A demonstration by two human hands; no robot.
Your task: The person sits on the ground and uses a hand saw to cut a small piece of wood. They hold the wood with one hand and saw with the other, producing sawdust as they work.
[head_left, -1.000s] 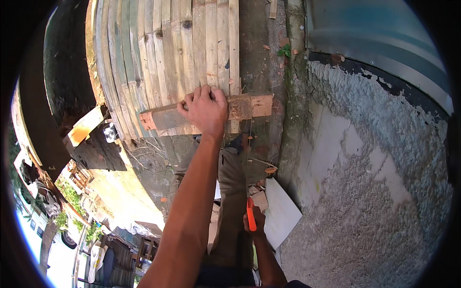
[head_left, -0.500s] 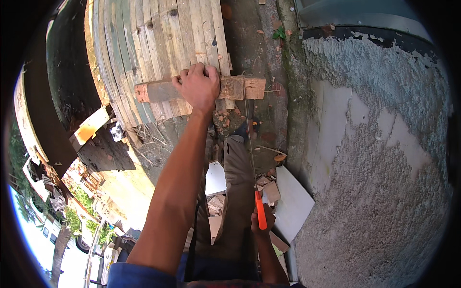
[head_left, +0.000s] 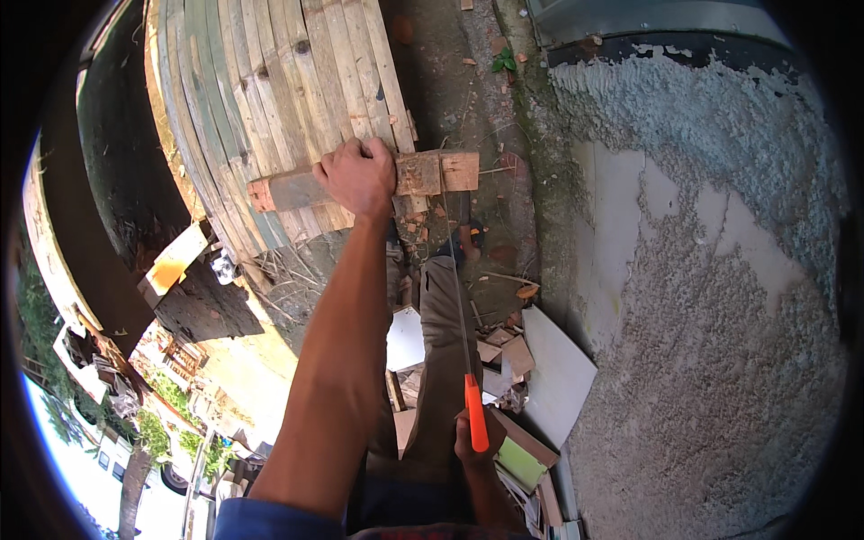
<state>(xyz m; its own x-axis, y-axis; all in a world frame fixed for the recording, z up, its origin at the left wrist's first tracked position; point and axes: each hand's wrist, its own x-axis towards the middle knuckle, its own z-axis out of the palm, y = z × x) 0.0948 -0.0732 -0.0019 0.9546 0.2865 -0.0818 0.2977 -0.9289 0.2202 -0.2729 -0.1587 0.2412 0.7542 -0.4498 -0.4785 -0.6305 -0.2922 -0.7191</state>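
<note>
My left hand presses a short wooden block down, its fingers curled over the far edge. The block lies across the near end of a bench of wooden slats, and its right end juts past the bench's side. In my right hand is the orange handle of a handsaw, held low and close to my body. The thin blade runs up from the handle to the block and meets it near the overhanging right end, right of my left hand.
At the right stands a rough plastered wall. A white panel and scrap wood pieces lie beside my right leg. Brick bits litter the ground past the bench. A dark curved sheet is at the left.
My right hand has drawn the saw back toward my body, slightly left. The whole view has shifted a little; my left hand keeps its hold on the block.
</note>
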